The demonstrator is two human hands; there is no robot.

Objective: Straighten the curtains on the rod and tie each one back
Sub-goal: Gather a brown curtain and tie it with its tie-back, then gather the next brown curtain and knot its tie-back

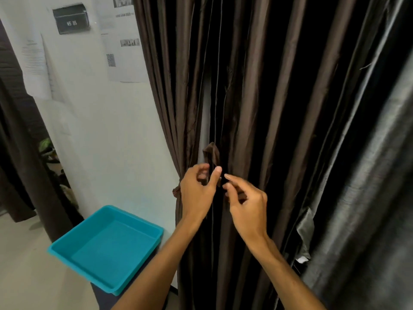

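Note:
A dark brown curtain [183, 90] hangs in folds beside the white wall, and a second brown curtain [279, 97] hangs to its right. A brown fabric tie-back [211, 154] wraps the left curtain at waist height, and its loose end stands up above my fingers. My left hand [196, 191] holds that end between curled fingers and thumb. My right hand [247, 203] is just right of it, its index finger pointing at the tie's end and the other fingers loosely curled, holding nothing. A small shiny spot shows between the two hands; what it is I cannot tell.
A teal plastic tray [67, 249] sits low at the left on a dark stand. Papers [125, 52] and a black sign [71, 20] are stuck to the white wall. A shiny grey-black curtain [368, 175] hangs at the far right.

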